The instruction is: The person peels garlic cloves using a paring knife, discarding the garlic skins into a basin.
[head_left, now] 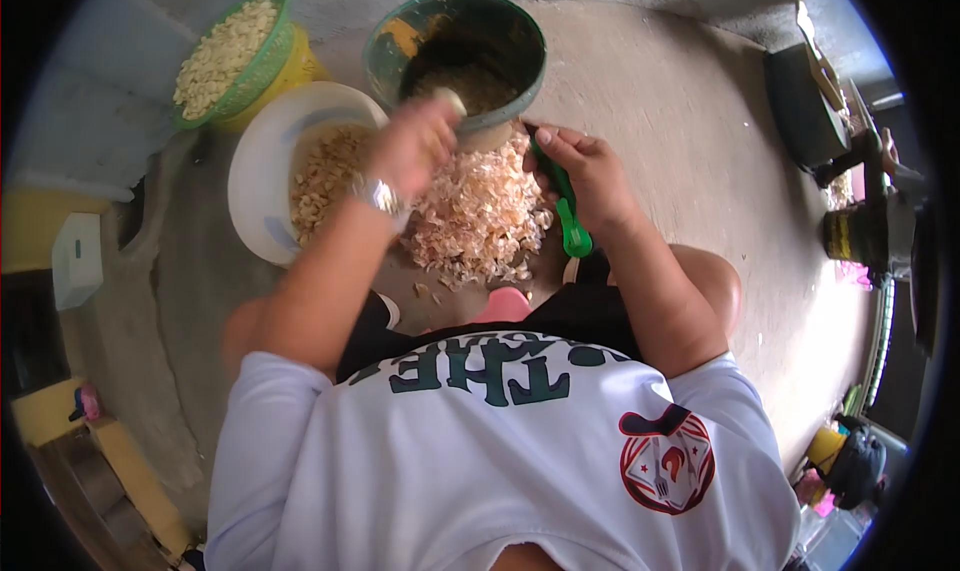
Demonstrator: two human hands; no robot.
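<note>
My left hand (415,146), wearing a wristwatch, is at the near rim of a dark green bucket (535,66). It is slightly blurred, its fingers closed on a pale garlic clove (452,101). Over the right edge of a heap of papery garlic skins (478,216), my right hand (590,176) grips a green-handled knife (566,206); its blade cannot be made out clearly. Left of the heap, a white basin (255,186) holds unpeeled garlic cloves (325,176), partly hidden by my left forearm. The bucket's contents are dim.
A green colander (272,61) of pale peeled cloves (225,59) sits on a yellow container (300,66) at the back left. Against the right wall stand a dark pot (805,106) and other household items. A pink object (505,304) shows between my legs.
</note>
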